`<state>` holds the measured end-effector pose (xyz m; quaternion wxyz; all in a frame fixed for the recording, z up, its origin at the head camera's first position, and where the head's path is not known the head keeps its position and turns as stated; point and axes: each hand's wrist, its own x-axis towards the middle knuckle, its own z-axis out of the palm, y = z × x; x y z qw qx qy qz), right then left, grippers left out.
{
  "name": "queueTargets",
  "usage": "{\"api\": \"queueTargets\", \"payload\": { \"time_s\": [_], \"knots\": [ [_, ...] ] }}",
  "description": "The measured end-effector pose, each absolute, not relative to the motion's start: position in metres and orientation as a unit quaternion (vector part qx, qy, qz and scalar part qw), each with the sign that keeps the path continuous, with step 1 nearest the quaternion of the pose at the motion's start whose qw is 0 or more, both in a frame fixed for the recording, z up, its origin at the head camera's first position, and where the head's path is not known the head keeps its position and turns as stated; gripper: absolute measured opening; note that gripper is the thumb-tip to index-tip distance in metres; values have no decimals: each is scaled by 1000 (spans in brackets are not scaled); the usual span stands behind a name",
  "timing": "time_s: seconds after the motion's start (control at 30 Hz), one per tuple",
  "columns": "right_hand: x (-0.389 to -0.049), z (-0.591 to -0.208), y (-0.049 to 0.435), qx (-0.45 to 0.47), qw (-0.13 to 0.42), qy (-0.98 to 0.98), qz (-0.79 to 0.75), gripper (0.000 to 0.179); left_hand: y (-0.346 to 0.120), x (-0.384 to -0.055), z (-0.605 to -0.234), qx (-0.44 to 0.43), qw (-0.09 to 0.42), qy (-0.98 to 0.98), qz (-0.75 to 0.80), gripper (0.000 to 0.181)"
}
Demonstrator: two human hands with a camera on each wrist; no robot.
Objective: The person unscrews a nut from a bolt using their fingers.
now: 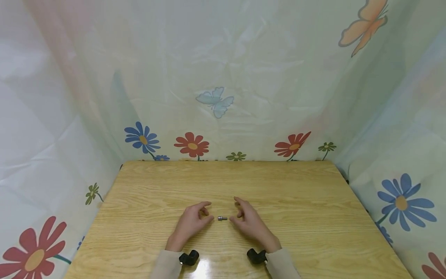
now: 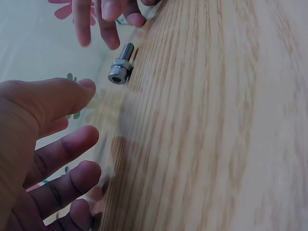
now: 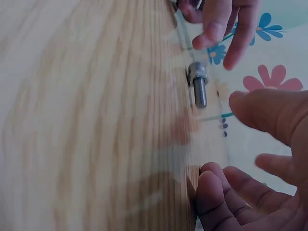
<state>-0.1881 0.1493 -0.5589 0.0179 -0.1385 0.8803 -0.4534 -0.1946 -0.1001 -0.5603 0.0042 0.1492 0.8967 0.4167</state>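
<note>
A small silver socket-head bolt (image 1: 222, 218) lies on its side on the wooden table between the two hands. In the left wrist view a nut (image 2: 123, 63) sits on its shank close against the knurled head (image 2: 117, 74). The bolt's head points toward my left hand (image 1: 192, 221), its bare shank (image 3: 200, 94) toward my right hand (image 1: 251, 224). Both hands rest at the table with fingers loosely bent and thumbs apart from the fingertips. Neither holds anything. The right thumb tip is close to the shank's end; the left thumb tip is a little off the head.
The light wood table (image 1: 223, 182) reaches back to a hanging cloth (image 1: 251, 97) printed with flowers and butterflies, which also encloses both sides. Black wrist cameras (image 1: 189, 257) sit on both wrists over pale sleeves (image 1: 167, 265). A bright reflection shows near the table's front.
</note>
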Motion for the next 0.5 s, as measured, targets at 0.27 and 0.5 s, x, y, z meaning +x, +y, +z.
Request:
{"api": "queueTargets", "payload": {
  "time_s": [0.27, 0.5],
  "knots": [
    [-186, -563, 138, -171, -3, 888, -427, 43, -91, -193, -562, 171, 0, 901, 399, 40],
    [-187, -564, 132, -172, -7, 897, -408, 25, -81, -193, -564, 182, 0, 904, 388, 35]
  ]
}}
